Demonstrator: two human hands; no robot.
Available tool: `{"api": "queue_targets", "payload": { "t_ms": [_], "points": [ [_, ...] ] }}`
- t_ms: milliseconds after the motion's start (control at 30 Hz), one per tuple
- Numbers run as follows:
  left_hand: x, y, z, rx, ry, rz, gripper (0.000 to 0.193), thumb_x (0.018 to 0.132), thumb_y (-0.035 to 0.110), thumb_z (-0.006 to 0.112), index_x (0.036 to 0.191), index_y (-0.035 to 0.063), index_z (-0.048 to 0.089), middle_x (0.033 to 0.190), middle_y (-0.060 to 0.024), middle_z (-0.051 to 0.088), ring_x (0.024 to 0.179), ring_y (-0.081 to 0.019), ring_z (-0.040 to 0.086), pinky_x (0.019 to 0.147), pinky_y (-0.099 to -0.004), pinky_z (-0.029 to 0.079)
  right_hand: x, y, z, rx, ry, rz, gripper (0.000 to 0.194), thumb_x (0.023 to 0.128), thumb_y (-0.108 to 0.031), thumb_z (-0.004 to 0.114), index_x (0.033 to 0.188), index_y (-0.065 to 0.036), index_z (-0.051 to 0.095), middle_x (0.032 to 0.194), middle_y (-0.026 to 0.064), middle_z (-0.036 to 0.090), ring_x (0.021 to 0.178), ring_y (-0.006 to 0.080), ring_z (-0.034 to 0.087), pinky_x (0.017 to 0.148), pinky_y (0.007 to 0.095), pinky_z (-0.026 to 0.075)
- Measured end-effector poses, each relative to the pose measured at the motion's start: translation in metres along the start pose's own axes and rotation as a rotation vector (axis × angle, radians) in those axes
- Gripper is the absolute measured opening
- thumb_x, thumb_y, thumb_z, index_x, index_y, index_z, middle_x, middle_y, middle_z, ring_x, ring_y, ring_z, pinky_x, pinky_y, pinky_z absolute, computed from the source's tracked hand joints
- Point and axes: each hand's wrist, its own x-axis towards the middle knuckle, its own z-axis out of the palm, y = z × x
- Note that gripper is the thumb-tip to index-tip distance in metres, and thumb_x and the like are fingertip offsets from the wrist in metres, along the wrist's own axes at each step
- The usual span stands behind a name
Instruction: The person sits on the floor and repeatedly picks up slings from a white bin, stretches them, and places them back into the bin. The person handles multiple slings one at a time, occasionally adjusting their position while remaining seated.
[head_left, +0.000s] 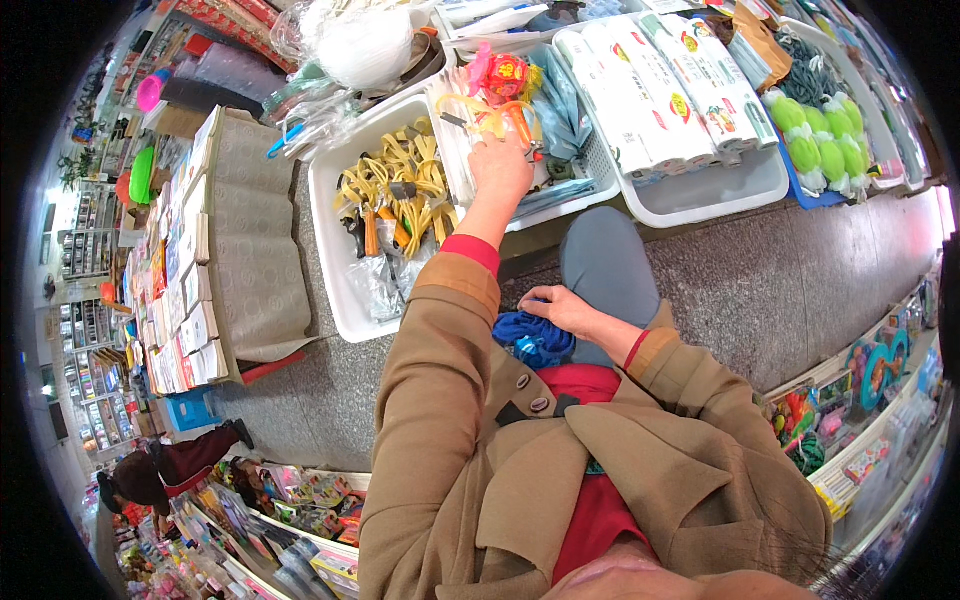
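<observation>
My left hand (501, 169) reaches over a white plastic basket of mixed goods and holds what looks like an orange-handled slingshot (517, 120) with pale yellow bands. Beside it lies a red lantern-like ornament (507, 73) with a pink top. Left of the hand, a white basket (324, 247) holds several slingshots (403, 176) with yellow bands, wooden or dark handles, and clear plastic packets (375, 289). My right hand (561, 309) is low near my knee, its fingers curled at a bundle of blue material (536, 337); whether they grip it is unclear.
Wrapped white paper rolls (637, 97) fill a basket at the right. Green net-wrapped items (821, 139) lie beyond. A cloth-sided stand (255, 240) bears books at the left. Shelves of toys (832, 405) run behind me at both sides. Another person (169, 469) bends at lower left.
</observation>
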Motion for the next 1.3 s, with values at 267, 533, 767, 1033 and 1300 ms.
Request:
{"api": "queue_targets", "payload": {
  "t_ms": [267, 533, 767, 1033, 1300],
  "points": [
    [-0.003, -0.013, -0.006, -0.139, -0.079, -0.034, 0.043, 0.074, 0.030, 0.069, 0.110, 0.0070, 0.062, 0.103, -0.0207, 0.062, 0.096, -0.0357, 0.063, 0.080, -0.0448, 0.051, -0.002, 0.000, 0.003, 0.000, 0.017, -0.008, 0.027, 0.091, -0.024, 0.063, 0.104, -0.001, 0.068, 0.098, 0.0081, 0.068, 0.091, 0.0147, 0.060, 0.085, 0.0301, 0.047],
    [-0.013, -0.071, -0.020, -1.376, -0.165, -0.238, 0.037, 0.075, 0.019, 0.079, 0.104, 0.0036, 0.062, 0.088, -0.0054, 0.065, 0.068, -0.0109, 0.059, 0.064, -0.0278, 0.051, 0.000, 0.004, 0.003, 0.014, -0.046, -0.023, 0.024, 0.095, -0.021, 0.059, 0.107, -0.001, 0.065, 0.103, 0.0061, 0.066, 0.093, 0.0126, 0.060, 0.085, 0.0277, 0.048],
    [-0.090, -0.096, -0.055, -2.162, -0.164, -0.253, 0.021, 0.093, 0.010, 0.051, 0.114, 0.0107, 0.051, 0.109, -0.0118, 0.065, 0.081, -0.0212, 0.067, 0.066, -0.0301, 0.053, -0.002, 0.001, 0.001, 0.393, -0.056, -0.015, 0.025, 0.096, -0.025, 0.059, 0.105, -0.003, 0.066, 0.098, 0.0046, 0.067, 0.089, 0.0131, 0.061, 0.083, 0.0298, 0.049],
    [-0.174, -0.073, -0.067, -2.146, -0.144, -0.207, 0.042, 0.090, 0.003, 0.052, 0.131, 0.0058, 0.045, 0.117, -0.0160, 0.061, 0.074, -0.0197, 0.066, 0.061, -0.0269, 0.052, -0.031, -0.076, 0.004, 0.612, 0.209, -0.177, 0.024, 0.097, -0.027, 0.055, 0.107, -0.007, 0.062, 0.093, 0.0039, 0.064, 0.076, 0.0105, 0.059, 0.067, 0.0258, 0.049],
    [-0.228, -0.034, -0.071, -2.275, -0.092, -0.373, 0.056, 0.081, -0.003, 0.053, 0.135, 0.0062, 0.042, 0.102, -0.0069, 0.061, 0.078, -0.0136, 0.060, 0.067, -0.0243, 0.048, -0.060, -0.147, 0.059, -0.740, 0.414, -1.282, 0.020, 0.077, -0.012, 0.073, 0.096, -0.007, 0.065, 0.088, 0.0080, 0.061, 0.085, 0.0258, 0.061, 0.073, 0.0346, 0.048]
  ]
}}
